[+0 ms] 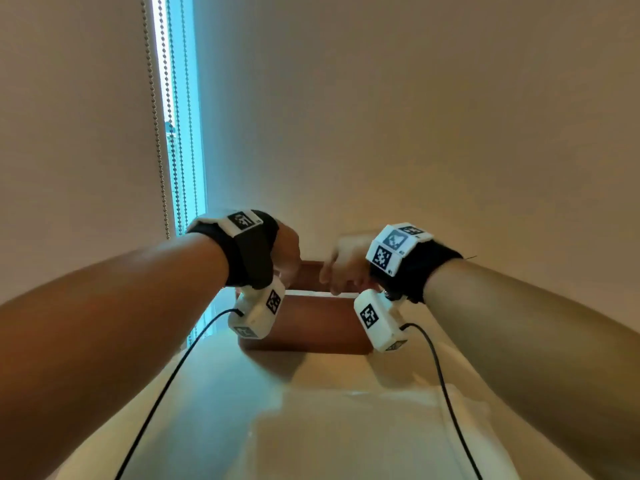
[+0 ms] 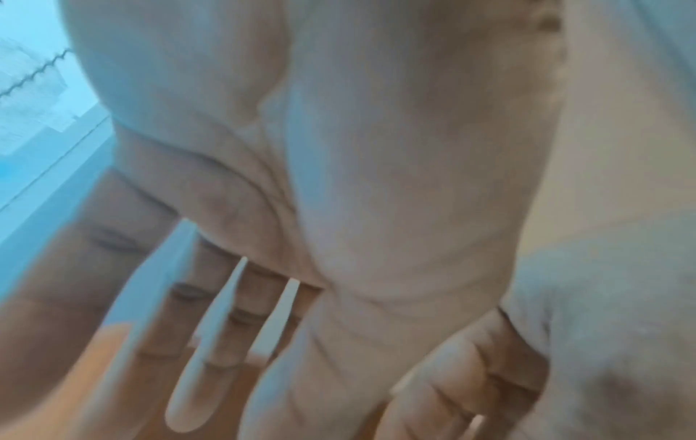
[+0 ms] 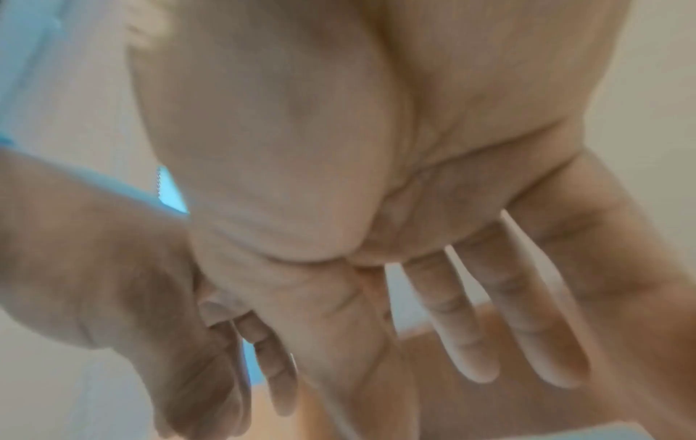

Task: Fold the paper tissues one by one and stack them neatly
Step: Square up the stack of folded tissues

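Head view: both hands sit mid-frame, close together above a reddish-brown box point(image 1: 304, 323) on a pale table point(image 1: 311, 427) — the left hand point(image 1: 285, 252) just left of centre, the right hand point(image 1: 341, 263) just right. Wrist views show straight, spread fingers point(image 2: 211, 342) holding nothing. Pale tissues point(image 1: 363, 441) — blurred — lie lower centre.

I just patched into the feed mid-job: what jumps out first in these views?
Two bare forearms reach forward, the left hand and right hand close together over a reddish-brown box at the far end of the pale table. Each wrist carries a white marker-tagged camera unit. A bright blue window strip with bead chains glows on the left; no tissue is clearly visible.
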{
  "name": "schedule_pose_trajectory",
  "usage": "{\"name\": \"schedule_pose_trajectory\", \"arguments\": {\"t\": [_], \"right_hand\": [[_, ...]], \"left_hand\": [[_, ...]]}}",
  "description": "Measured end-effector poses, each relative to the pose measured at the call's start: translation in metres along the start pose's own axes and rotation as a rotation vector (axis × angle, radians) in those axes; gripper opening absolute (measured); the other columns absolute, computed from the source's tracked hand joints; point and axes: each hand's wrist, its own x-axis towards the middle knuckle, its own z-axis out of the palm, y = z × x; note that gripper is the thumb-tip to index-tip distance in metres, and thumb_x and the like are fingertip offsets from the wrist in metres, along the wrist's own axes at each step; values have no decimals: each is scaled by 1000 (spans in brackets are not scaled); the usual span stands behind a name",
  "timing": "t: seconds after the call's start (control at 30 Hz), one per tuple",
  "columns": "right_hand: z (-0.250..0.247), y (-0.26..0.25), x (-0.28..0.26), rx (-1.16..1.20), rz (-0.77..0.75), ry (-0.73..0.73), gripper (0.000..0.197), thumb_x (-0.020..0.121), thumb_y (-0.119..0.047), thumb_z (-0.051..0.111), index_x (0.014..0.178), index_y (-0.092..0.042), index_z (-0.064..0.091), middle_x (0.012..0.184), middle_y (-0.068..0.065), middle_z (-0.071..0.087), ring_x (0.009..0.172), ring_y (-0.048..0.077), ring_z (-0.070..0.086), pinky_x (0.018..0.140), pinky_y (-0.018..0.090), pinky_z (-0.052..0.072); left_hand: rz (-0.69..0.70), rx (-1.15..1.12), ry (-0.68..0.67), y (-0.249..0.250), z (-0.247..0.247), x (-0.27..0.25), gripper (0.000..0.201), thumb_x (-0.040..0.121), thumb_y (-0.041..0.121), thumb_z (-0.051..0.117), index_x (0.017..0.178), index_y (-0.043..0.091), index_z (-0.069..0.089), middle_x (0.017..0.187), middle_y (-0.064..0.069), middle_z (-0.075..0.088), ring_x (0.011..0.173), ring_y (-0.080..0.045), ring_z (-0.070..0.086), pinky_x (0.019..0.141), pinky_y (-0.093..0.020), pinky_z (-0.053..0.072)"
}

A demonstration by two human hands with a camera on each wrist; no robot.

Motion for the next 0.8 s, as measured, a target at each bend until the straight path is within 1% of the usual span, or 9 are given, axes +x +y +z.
{"name": "schedule_pose_trajectory", "arguments": {"t": [0.1, 0.13, 0.2, 0.27, 0.37, 0.43, 0.57, 0.7, 0.8], "right_hand": [[-16, 7, -38, 67, -48, 180, 25, 80, -18, 75, 105, -13, 75, 77, 5, 71, 72, 20, 67, 65, 34, 58], [-16, 13, -53, 75, -60, 229, 20, 81, -18, 75, 101, -15, 75, 76, 4, 72, 70, 18, 68, 63, 34, 60], [-9, 26, -93, 126, -96, 208, 14, 84, -22, 75, 98, -19, 74, 81, 4, 75, 70, 14, 69, 58, 28, 59], [6, 45, -130, 146, -100, 150, 19, 81, -30, 78, 99, -25, 73, 91, 0, 75, 80, 13, 71, 68, 30, 60], [33, 65, -170, 67, -63, 52, 43, 73, -43, 82, 113, -36, 68, 107, -17, 68, 99, 2, 64, 92, 33, 54], [57, 74, -183, 13, -46, 11, 57, 72, -46, 82, 125, -39, 61, 119, -21, 58, 113, 1, 55, 100, 32, 47], [92, 81, -190, 49, -63, 16, 71, 72, -42, 82, 137, -37, 52, 140, -14, 51, 124, 7, 49, 105, 32, 43], [97, 81, -187, 74, -36, -5, 85, 69, -40, 85, 143, -40, 43, 143, -12, 46, 128, 12, 47, 107, 33, 42], [93, 75, -185, 66, -49, -29, 73, 67, -36, 86, 133, -42, 54, 135, -16, 52, 117, 9, 53, 100, 32, 48]], "left_hand": [[90, -74, 110, -4, -20, -43, 32, 90, 22, 65, 119, 9, 65, 107, -11, 72, 88, -22, 68, 53, -15, 50], [124, -103, 167, -5, -19, -63, 30, 87, 26, 68, 114, 12, 68, 96, -8, 74, 84, -20, 71, 54, -17, 52], [172, -186, 209, -7, -8, -100, 22, 81, 38, 72, 97, 24, 73, 80, 4, 74, 66, -5, 69, 55, -19, 51], [228, -234, 156, -7, 19, -129, 32, 72, 59, 68, 90, 32, 71, 77, 16, 71, 59, 7, 62, 59, -16, 46], [269, -215, 27, 4, 64, -156, 68, 58, 82, 53, 110, 39, 64, 99, 30, 61, 90, 6, 60, 86, -22, 50], [271, -207, -39, 11, 91, -158, 67, 66, 79, 56, 119, 37, 61, 109, 28, 59, 100, 2, 59, 93, -26, 50], [243, -267, -143, 25, 115, -161, 49, 80, 59, 65, 122, 35, 59, 110, 18, 64, 97, -3, 62, 92, -24, 52], [184, -318, -140, 28, 117, -158, 49, 74, 52, 75, 117, 31, 63, 106, 15, 67, 96, -5, 65, 93, -28, 53], [136, -263, -153, 34, 114, -157, 50, 71, 53, 78, 112, 28, 65, 103, 12, 69, 93, -9, 66, 92, -30, 54]]}}
